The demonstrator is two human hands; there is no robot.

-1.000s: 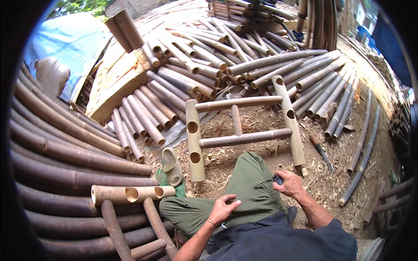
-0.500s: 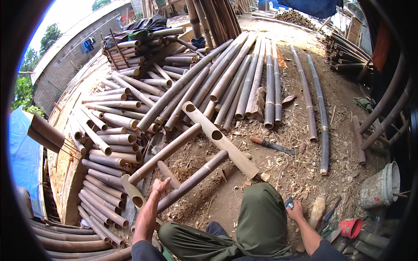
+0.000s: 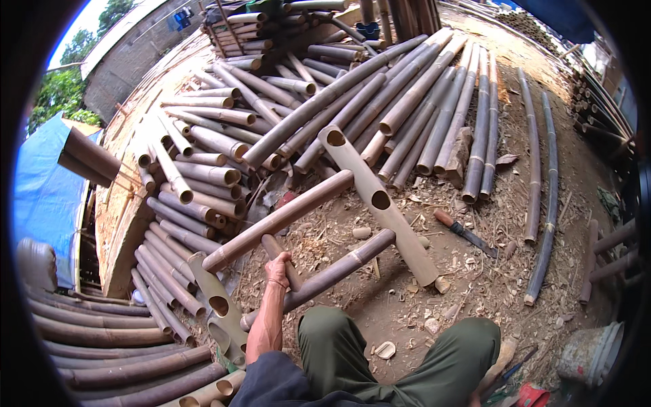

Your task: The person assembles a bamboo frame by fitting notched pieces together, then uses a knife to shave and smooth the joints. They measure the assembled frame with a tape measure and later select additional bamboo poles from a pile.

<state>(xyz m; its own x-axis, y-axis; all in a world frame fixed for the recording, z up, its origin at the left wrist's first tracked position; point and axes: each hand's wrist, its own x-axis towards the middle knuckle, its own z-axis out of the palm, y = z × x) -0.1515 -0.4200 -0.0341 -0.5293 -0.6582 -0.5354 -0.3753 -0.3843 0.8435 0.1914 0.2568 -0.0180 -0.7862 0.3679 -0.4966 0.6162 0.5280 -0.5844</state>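
Gripping, with left hand [image 3: 277, 270] curled around, the short bamboo strut [image 3: 294, 277], slanting far-left to near-right between longer rails [image 3: 298, 208]; right hand unseen, hold indeterminable.

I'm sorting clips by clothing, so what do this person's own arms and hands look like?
The left hand is bare, without a glove, and there may be a thin band at its wrist. The forearm is bare too, up to a plain, dark navy sleeve. The right hand can't be made out.
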